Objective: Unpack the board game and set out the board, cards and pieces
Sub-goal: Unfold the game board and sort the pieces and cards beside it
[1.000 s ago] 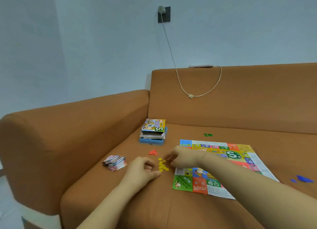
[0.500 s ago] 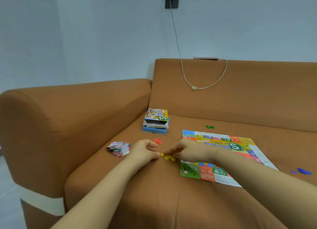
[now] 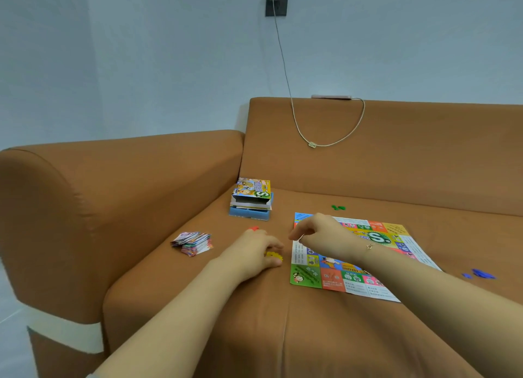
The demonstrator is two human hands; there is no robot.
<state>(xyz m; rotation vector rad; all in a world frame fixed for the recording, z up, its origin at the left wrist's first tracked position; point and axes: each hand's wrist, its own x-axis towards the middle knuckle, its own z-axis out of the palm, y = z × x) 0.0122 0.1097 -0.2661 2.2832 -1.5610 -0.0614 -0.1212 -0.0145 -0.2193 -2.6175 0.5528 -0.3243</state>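
Note:
The colourful game board lies flat on the brown sofa seat. My left hand rests on the seat just left of the board, its fingers curled around small yellow pieces. My right hand hovers over the board's left edge with fingers pinched; whether it holds anything is not clear. A fanned stack of cards lies to the left. Red pieces peek out behind my left hand. Green pieces lie beyond the board, blue pieces to its right.
The open game box stands stacked at the back corner of the seat by the armrest. A white charging cable hangs from a wall socket over the backrest. The seat's front edge is near me.
My left hand has gathered the yellow pieces under its fingers. My right hand has lifted off the seat and moved right over the board's edge.

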